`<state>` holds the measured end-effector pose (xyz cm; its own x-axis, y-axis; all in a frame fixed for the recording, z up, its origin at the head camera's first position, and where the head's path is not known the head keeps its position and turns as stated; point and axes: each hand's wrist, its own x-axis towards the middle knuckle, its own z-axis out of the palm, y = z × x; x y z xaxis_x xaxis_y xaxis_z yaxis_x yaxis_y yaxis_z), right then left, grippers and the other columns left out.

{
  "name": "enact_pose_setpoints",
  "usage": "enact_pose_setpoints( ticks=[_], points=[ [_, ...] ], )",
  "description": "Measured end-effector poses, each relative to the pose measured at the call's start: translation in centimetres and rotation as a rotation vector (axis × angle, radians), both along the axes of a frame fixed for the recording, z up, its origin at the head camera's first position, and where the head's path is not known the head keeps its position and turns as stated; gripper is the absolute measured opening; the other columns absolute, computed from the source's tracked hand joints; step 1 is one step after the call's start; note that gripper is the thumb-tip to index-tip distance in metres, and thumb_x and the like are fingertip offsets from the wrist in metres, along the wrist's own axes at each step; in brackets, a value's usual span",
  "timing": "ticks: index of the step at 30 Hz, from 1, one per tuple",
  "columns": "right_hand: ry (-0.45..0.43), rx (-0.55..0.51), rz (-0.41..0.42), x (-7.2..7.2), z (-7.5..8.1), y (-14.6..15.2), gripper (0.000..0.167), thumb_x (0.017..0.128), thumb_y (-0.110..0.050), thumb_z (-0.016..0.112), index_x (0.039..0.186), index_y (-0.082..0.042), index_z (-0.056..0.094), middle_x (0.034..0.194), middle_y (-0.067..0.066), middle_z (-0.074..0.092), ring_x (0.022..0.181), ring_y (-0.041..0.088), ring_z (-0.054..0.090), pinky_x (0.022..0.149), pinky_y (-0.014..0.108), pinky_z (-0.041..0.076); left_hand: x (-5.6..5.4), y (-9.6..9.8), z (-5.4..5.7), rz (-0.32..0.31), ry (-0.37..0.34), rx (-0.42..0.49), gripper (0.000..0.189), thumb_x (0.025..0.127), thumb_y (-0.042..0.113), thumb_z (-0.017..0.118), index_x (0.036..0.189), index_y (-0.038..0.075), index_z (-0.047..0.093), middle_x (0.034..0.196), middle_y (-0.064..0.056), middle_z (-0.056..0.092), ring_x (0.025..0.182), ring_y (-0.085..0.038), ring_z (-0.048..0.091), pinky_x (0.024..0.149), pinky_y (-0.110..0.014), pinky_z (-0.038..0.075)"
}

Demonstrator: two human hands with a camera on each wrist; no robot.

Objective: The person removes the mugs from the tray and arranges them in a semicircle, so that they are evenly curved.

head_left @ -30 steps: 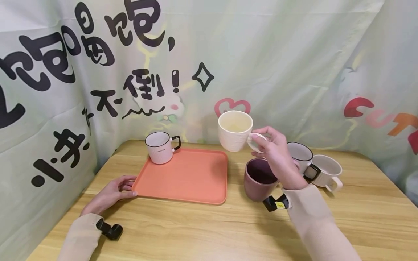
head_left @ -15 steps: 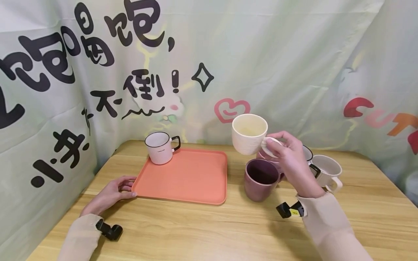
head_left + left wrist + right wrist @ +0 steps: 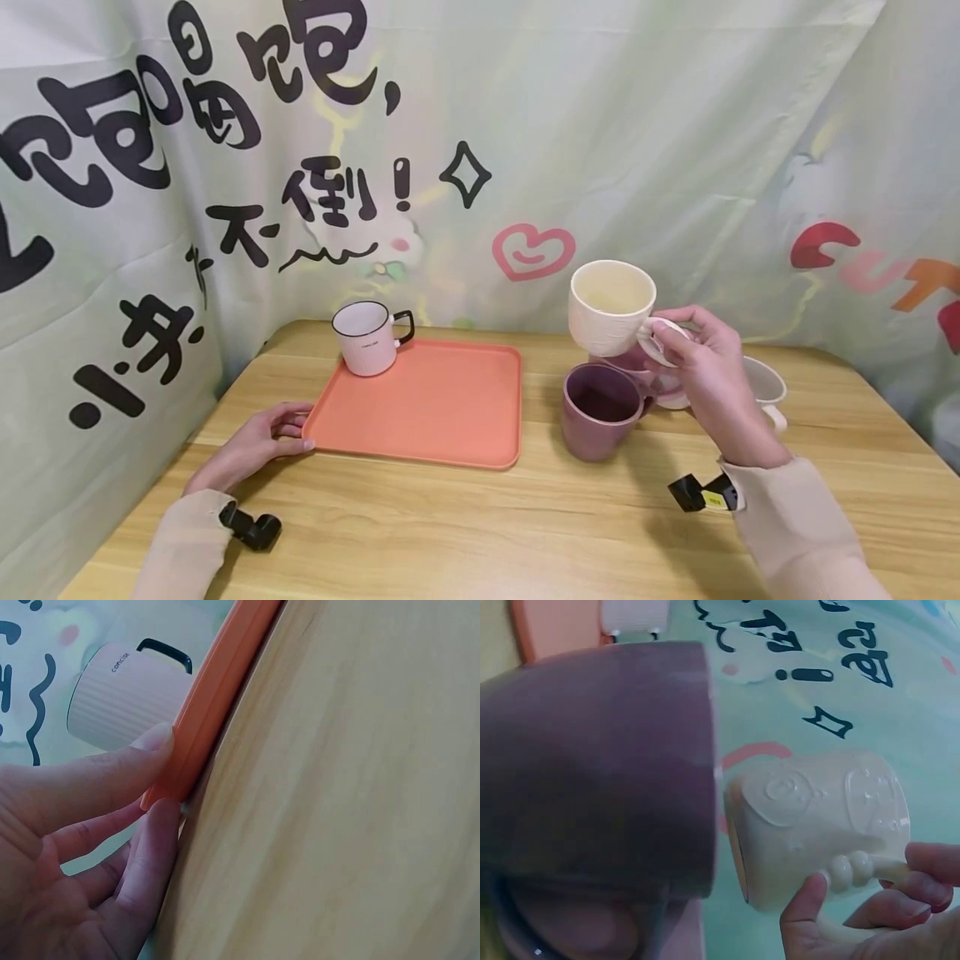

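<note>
My right hand [image 3: 712, 367] pinches the handle of a cream mug [image 3: 611, 321] with raised decoration, holding it up, rim tilted slightly toward me. In the head view this mug hangs behind and above a dark purple mug [image 3: 596, 429] on the table. The right wrist view shows thumb and fingers around the handle, and the purple mug large at the left. My left hand [image 3: 251, 437] pinches the near left corner of an orange tray [image 3: 442, 408], thumb on top of the rim and fingers below. On the tray's far left corner stands a white mug [image 3: 367, 350] with black rim and handle.
Behind the purple mug, a pinkish mug [image 3: 630, 360] is mostly covered by the cream one. A whitish mug [image 3: 765, 385] stands at the right, partly hidden by my right hand. A printed curtain [image 3: 675, 150] hangs behind the wooden table [image 3: 420, 533].
My right hand has carried the cream mug to the right, from between the tray and purple mug to above the far side of the purple mug. The left hand and tray stay put.
</note>
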<state>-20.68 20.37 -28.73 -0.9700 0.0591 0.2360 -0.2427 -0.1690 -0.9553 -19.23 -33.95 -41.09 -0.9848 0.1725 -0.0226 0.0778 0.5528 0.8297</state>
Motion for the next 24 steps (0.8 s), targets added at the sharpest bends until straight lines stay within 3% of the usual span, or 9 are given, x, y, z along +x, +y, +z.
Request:
enact_pose_setpoints(
  ticks=[5, 18, 24],
  points=[
    [0.002, -0.048, -0.033, 0.1, -0.4, 0.8, 0.014, 0.099, -0.002, 0.064, 0.094, -0.014, 0.07, 0.067, -0.002, 0.052, 0.061, 0.007, 0.045, 0.063, 0.027, 0.058, 0.0, -0.1, 0.1, 0.005, -0.004, -0.007, 0.066, 0.09, 0.008, 0.078, 0.14, -0.017, 0.043, 0.117, -0.02, 0.063, 0.1, -0.025, 0.06, 0.078, -0.025, 0.052],
    [0.05, -0.123, -0.065, 0.7, -0.8, 4.1, 0.01, 0.096, 0.0, 0.067, 0.096, -0.009, 0.072, 0.06, -0.001, 0.039, 0.058, 0.013, 0.034, 0.06, 0.029, 0.059, -0.1, -0.1, 0.2, -0.003, 0.003, -0.013, 0.065, 0.09, 0.008, 0.077, 0.14, -0.017, 0.043, 0.116, -0.019, 0.064, 0.101, -0.026, 0.059, 0.079, -0.025, 0.051],
    [0.059, -0.149, -0.09, 0.9, -1.1, 5.6, 0.007, 0.096, 0.0, 0.068, 0.096, -0.007, 0.071, 0.067, 0.001, 0.049, 0.056, 0.012, 0.035, 0.061, 0.029, 0.059, 0.0, 0.0, 0.1, 0.003, -0.006, 0.004, 0.065, 0.09, 0.007, 0.077, 0.14, -0.017, 0.043, 0.117, -0.02, 0.063, 0.1, -0.026, 0.059, 0.079, -0.025, 0.051]
  ],
)
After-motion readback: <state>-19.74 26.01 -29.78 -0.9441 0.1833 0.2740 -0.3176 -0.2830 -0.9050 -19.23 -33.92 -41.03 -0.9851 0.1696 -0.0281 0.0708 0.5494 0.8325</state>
